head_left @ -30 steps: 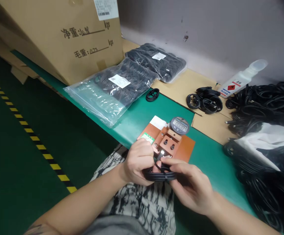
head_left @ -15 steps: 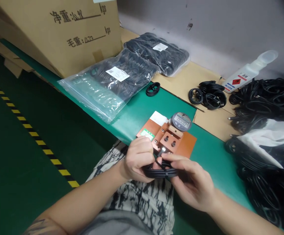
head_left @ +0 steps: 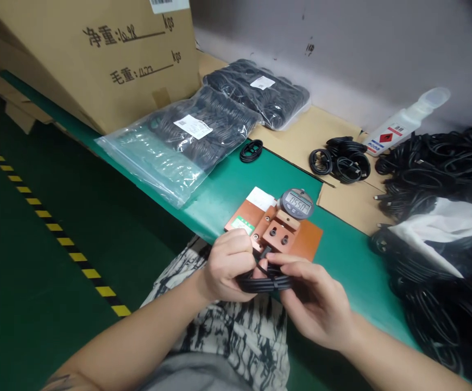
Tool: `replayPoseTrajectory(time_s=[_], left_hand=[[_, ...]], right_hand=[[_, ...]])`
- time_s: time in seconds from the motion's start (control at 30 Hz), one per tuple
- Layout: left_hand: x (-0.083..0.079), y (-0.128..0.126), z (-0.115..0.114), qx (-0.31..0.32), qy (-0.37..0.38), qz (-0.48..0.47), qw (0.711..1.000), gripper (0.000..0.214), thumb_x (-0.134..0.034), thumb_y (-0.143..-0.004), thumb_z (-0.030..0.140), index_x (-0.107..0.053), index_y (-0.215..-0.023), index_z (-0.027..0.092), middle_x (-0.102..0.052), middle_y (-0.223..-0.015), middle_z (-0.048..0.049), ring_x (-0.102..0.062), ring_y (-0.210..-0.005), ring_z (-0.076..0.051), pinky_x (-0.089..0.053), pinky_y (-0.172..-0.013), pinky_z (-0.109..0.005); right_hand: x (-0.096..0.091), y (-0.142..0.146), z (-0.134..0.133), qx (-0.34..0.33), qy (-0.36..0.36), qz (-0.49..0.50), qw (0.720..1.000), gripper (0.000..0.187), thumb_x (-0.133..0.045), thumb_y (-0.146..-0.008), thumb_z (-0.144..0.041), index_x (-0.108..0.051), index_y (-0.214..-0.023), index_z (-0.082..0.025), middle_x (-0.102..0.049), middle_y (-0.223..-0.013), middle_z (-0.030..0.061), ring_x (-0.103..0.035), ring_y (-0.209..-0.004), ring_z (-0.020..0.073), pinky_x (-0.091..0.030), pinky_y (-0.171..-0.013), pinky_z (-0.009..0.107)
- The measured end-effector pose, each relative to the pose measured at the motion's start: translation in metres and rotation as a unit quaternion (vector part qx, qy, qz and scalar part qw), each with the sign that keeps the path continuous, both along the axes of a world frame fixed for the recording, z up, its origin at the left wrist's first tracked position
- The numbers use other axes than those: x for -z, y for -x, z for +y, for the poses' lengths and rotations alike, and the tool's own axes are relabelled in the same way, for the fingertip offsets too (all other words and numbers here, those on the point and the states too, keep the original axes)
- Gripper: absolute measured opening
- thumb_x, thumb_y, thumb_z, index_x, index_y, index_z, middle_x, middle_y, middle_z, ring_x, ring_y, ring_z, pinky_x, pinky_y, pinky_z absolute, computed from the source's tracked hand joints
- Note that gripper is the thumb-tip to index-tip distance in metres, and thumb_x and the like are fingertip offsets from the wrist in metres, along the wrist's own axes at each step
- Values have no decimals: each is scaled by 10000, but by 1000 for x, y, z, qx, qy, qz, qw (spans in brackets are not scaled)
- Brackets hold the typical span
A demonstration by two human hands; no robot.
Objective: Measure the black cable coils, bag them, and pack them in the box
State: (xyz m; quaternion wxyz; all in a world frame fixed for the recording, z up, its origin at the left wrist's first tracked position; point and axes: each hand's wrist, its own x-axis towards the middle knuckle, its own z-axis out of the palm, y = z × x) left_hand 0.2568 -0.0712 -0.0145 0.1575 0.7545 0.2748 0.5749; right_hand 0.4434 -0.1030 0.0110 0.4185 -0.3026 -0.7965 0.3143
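Note:
A coiled black cable (head_left: 266, 283) is held between my two hands in front of an orange-brown gauge fixture (head_left: 278, 233). My left hand (head_left: 233, 266) is closed round the coil's left side. With thumb and fingers, my right hand (head_left: 315, 296) grips its right side, the index finger close to the cable's connector (head_left: 265, 252). The connector's black body points into the fixture's front slot, and its metal tip is hidden there. A round digital gauge (head_left: 296, 203) on top of the fixture has a lit number display.
Bagged cable coils (head_left: 207, 117) lie beyond the fixture, with a single coil (head_left: 251, 151) nearby. A large carton (head_left: 97, 60) stands at the back left. Loose coils (head_left: 341, 159), a white bottle (head_left: 402, 125) and a heap of black cables (head_left: 431, 304) occupy the right side.
The connector has moved forward into the fixture, and its metal tip no longer shows. The gauge reading has jumped from near zero to a larger number.

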Motion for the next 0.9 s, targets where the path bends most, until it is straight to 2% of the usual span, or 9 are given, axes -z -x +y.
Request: replayPoseTrajectory(time_s=[0.37, 0.53, 0.63, 0.9], left_hand=[[-6, -1, 3, -2, -10, 18, 1000, 319, -583, -719, 54, -357, -565, 220, -311, -543, 51, -295, -496, -127, -227, -495, -299], [-7, -1, 2, -7, -6, 22, 1000, 310, -587, -753, 79, -377, -575, 220, -334, -540, 49, -323, -493, -130, -244, -498, -298], [-6, 1, 2, -4, -2, 23, 1000, 322, -585, -754, 83, -360, -571, 220, -320, -544, 49, -312, -502, -131, -238, -500, -299], [-6, 3, 2, 22, 36, 25, 999, 338, -596, -761, 98, -346, -562, 210, -309, -568, 48, -322, -522, -122, -249, -503, -293]], right_hand=[[-6, 2, -1, 26, -55, -30, 998, 449, -556, -789, 15, -514, -1200, -160, -665, -1128, 171, -663, -1064, 246, -596, -843, 351], [-8, 2, -1, 54, -82, -38, 994, 444, -555, -792, 4, -540, -1195, -182, -611, -1007, 134, -648, -924, 243, -598, -738, 364], [-9, 2, -1, 53, -76, -35, 995, 443, -543, -794, 17, -538, -1193, -175, -584, -956, 112, -620, -853, 217, -578, -691, 331], [-8, 3, -1, 56, -48, -30, 997, 432, -541, -798, 18, -532, -1185, -174, -571, -970, 106, -590, -868, 216, -541, -693, 334]])
